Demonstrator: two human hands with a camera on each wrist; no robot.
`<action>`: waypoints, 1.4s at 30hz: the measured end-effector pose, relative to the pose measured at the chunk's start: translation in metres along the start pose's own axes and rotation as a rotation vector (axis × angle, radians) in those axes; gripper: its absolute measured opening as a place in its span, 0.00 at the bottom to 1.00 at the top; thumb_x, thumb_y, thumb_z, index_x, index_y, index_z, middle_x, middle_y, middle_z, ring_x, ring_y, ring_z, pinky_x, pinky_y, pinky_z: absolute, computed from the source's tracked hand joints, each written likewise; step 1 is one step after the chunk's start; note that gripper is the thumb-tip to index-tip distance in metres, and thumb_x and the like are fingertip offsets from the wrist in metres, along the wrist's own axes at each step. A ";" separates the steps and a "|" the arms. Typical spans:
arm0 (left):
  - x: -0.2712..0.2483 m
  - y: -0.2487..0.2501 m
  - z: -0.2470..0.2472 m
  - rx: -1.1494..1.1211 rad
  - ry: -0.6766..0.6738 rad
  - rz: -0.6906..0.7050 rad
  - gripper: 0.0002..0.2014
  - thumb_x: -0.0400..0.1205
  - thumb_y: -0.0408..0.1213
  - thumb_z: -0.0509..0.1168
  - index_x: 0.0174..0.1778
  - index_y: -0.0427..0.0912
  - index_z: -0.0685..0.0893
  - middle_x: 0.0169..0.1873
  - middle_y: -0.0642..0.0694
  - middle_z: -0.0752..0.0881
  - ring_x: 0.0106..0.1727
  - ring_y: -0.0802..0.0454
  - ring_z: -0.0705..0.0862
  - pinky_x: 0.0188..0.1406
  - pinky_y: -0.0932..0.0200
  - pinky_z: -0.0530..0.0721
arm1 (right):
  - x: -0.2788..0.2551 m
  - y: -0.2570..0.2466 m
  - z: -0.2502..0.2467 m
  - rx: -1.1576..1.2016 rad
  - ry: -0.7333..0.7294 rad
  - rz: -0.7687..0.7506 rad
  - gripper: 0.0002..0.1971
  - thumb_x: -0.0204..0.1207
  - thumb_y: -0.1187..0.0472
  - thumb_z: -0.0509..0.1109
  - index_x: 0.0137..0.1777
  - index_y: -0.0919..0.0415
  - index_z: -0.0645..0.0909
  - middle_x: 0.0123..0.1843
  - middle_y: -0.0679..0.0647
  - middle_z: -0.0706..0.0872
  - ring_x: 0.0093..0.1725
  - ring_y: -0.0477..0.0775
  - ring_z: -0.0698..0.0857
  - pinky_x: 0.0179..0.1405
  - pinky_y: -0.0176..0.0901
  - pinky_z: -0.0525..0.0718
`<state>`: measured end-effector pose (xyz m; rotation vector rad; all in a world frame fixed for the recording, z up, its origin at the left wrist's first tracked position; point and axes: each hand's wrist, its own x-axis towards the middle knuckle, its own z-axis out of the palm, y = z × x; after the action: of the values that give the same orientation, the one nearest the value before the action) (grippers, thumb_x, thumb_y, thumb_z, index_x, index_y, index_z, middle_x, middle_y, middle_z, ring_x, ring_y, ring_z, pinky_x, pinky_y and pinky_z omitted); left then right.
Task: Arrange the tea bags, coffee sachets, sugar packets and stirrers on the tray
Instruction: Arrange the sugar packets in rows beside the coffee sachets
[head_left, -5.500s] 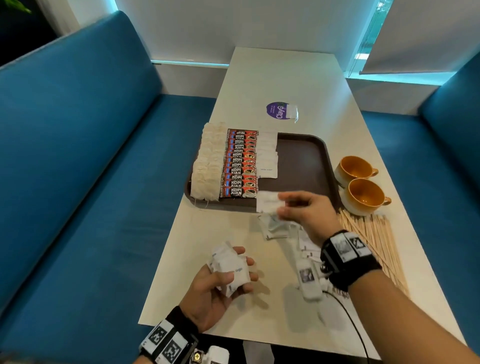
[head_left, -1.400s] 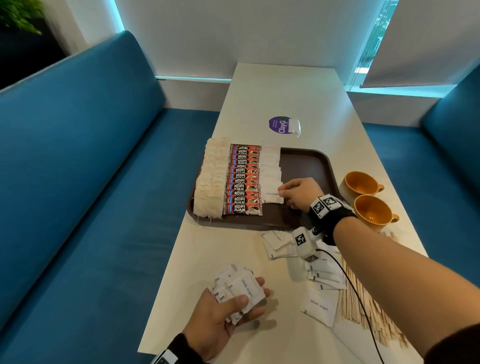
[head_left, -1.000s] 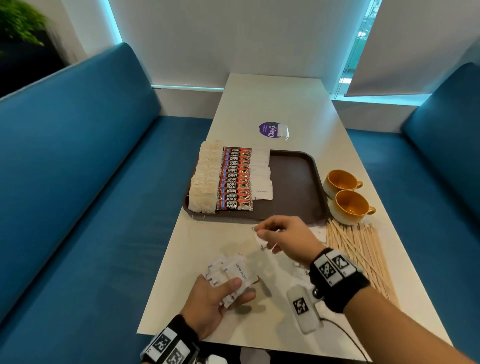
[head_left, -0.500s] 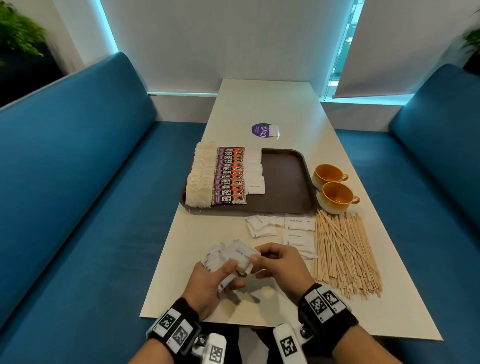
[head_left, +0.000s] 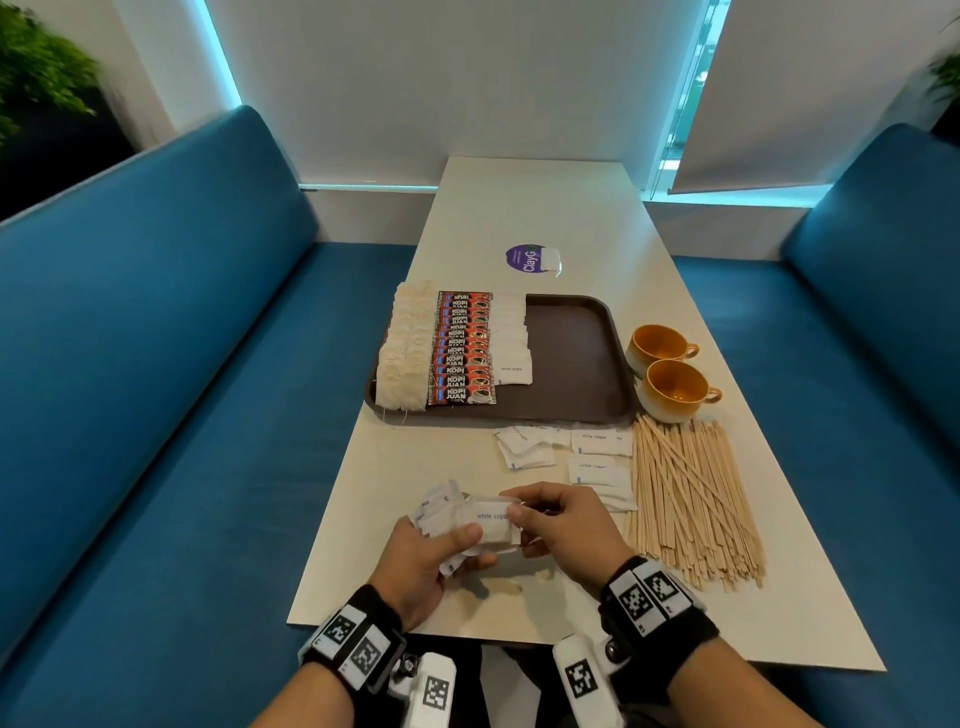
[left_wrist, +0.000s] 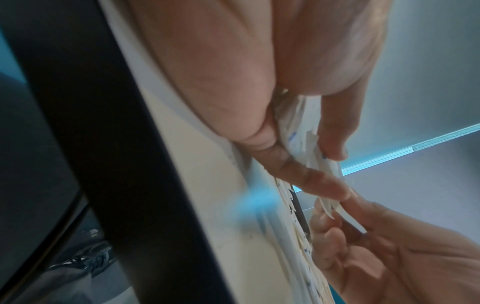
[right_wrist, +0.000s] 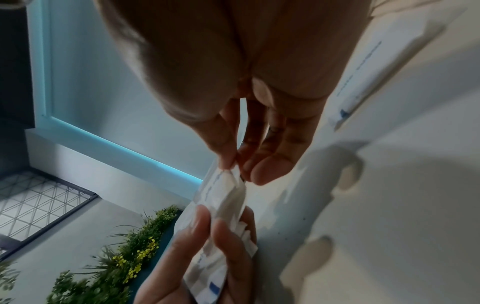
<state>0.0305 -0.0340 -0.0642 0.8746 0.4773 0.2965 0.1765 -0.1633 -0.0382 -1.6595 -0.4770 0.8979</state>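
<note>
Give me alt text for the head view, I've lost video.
Both hands meet near the table's front edge: the left hand holds a stack of white sugar packets and the right hand pinches the top one. Beyond, a brown tray holds rows of tea bags, Kopi Juan coffee sachets and sugar packets.

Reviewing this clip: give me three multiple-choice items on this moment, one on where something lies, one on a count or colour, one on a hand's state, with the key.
1. The wooden stirrers lie:
A. on the tray
B. on the table right of the loose sugar packets
C. in a cup

2. How many orange cups stand beside the tray?
A. one
B. two
C. three

3. The left hand:
A. rests flat and open
B. holds a stack of sugar packets
C. grips a stirrer

Key: B, the stirrers are spread on the tabletop; B, two cups stand at the tray's right edge; B, its thumb and fingers clamp the stack while the right hand pinches the top packet.
</note>
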 end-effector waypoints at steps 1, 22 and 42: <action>0.001 -0.001 0.000 0.006 0.012 0.007 0.15 0.73 0.28 0.75 0.57 0.37 0.91 0.59 0.26 0.88 0.54 0.34 0.90 0.40 0.50 0.92 | -0.001 -0.001 0.000 0.014 0.002 -0.003 0.07 0.80 0.67 0.76 0.53 0.59 0.93 0.42 0.60 0.91 0.36 0.52 0.87 0.37 0.45 0.90; 0.007 -0.006 -0.006 -0.054 0.118 0.015 0.15 0.72 0.33 0.78 0.54 0.37 0.89 0.52 0.28 0.88 0.44 0.39 0.87 0.30 0.55 0.85 | -0.007 -0.001 -0.005 -0.040 -0.067 -0.103 0.18 0.70 0.78 0.80 0.56 0.59 0.93 0.47 0.65 0.93 0.37 0.59 0.92 0.50 0.49 0.92; 0.006 0.004 0.002 -0.080 0.156 -0.040 0.16 0.84 0.43 0.70 0.63 0.37 0.81 0.46 0.33 0.90 0.45 0.40 0.91 0.28 0.52 0.89 | 0.015 -0.026 -0.026 -0.011 0.034 -0.072 0.16 0.69 0.78 0.80 0.53 0.62 0.93 0.46 0.59 0.94 0.39 0.57 0.92 0.44 0.37 0.89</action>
<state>0.0359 -0.0301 -0.0614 0.7668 0.6234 0.3467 0.2093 -0.1616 -0.0168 -1.6547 -0.5159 0.8143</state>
